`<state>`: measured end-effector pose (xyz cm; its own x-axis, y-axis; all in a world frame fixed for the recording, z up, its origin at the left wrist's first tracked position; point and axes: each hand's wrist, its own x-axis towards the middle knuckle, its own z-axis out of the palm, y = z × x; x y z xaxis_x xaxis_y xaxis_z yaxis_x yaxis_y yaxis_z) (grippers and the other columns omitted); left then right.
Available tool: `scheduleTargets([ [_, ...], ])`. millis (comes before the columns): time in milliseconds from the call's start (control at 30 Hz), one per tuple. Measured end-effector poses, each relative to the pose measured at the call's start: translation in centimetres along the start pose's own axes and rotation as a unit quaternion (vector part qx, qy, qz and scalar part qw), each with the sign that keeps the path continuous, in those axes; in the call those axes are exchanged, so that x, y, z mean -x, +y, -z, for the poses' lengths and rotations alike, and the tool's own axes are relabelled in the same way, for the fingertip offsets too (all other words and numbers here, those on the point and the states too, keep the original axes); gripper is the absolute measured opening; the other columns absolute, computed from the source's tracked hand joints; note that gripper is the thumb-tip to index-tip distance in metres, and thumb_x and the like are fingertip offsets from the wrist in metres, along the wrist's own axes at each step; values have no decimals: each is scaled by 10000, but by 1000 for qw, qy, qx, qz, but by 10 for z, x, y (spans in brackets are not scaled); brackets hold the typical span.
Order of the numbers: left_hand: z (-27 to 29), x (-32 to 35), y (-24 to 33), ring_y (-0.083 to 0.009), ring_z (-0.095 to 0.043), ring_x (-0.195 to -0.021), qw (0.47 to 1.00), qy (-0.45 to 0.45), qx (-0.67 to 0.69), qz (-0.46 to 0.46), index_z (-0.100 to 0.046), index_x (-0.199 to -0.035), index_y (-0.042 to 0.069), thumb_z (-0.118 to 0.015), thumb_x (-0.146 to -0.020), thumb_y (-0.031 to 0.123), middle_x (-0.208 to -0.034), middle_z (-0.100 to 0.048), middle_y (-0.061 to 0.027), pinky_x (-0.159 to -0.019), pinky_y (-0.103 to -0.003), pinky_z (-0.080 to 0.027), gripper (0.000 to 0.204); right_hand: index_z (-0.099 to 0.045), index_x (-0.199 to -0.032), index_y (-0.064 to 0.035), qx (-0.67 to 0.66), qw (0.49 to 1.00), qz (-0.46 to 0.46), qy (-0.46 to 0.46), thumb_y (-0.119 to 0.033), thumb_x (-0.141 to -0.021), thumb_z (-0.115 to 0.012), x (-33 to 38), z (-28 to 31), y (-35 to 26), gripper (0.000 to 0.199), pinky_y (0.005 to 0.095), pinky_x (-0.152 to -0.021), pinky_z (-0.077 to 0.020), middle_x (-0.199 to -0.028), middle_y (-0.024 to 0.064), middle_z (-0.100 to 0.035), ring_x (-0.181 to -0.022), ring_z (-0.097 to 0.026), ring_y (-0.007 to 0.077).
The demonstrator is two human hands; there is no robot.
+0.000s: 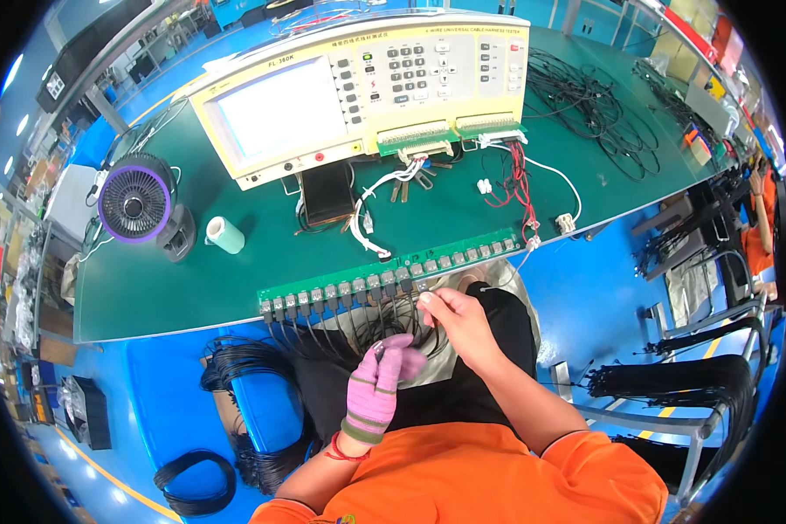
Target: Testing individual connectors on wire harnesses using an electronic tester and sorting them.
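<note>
Head view hides my left hand's [377, 384] pink-gloved fingertips among black cables [358, 327]; its grip I cannot tell. Just below the green connector strip [393, 272], my bare right hand [459, 325] pinches one cable plug. Behind the strip: one cream tester [358, 92], one fan [136, 198], one tape roll [224, 234].

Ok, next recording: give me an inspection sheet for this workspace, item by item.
Surface: green bench top, curved front edge.
Job's things: long green connector strip at the edge, thin black cables plugged in.
Clutter: purple-ringed desk fan, pale green tape roll, keys.
Grippers: left hand in pink fingerless glove, holding a cable end; bare right hand pinching a cable below the strip.
Cables: loose black wires at right; bundles below.
Surroundings: cream tester box, blue floor, metal racks.
</note>
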<state>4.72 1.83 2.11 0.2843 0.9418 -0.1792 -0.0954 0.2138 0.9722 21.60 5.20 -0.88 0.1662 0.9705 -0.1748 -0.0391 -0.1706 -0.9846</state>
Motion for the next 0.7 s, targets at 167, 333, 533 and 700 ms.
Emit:
scheduleTargets([
  [167, 8, 5, 15, -66, -528, -688, 997, -62, 11, 47, -571, -1149, 17, -415, -996, 252, -773, -615, -16, -657, -200, -432, 321, -621, -817, 4, -9, 1000, -10, 16, -327, -923, -567, -5, -10, -3, 352, 230, -582, -367, -673, -1, -577, -623, -463, 57],
  [333, 11, 9, 25, -68, -511, -678, 991, -115, 9, 65, -572, -1152, 20, -393, -1004, 283, -754, -598, -12, -640, -196, -418, 350, -622, -819, 0, -45, 998, -18, 52, -322, -928, -565, -8, -13, -3, 345, 228, -587, -367, -667, 3, -571, -629, -471, 59],
  [533, 6, 28, 68, -161, -556, -618, 973, -213, 88, 20, -585, -1094, -52, -450, -967, 284, -726, -621, -119, -602, -278, -450, 383, -622, -848, -7, -42, 997, -16, 67, -304, -927, -566, -14, -13, -1, 313, 216, -608, -359, -688, -3, -557, -643, -456, 56],
  [700, 21, 27, 141, -243, -502, -409, 954, -254, 138, -81, -584, -930, -66, -494, -913, 490, -487, -527, -141, -413, -363, -409, 563, -505, -1169, -27, 61, 986, 143, -66, -295, -838, -676, 63, -18, -49, 460, 320, -813, -451, -1039, 103, -530, -923, -541, 192],
])
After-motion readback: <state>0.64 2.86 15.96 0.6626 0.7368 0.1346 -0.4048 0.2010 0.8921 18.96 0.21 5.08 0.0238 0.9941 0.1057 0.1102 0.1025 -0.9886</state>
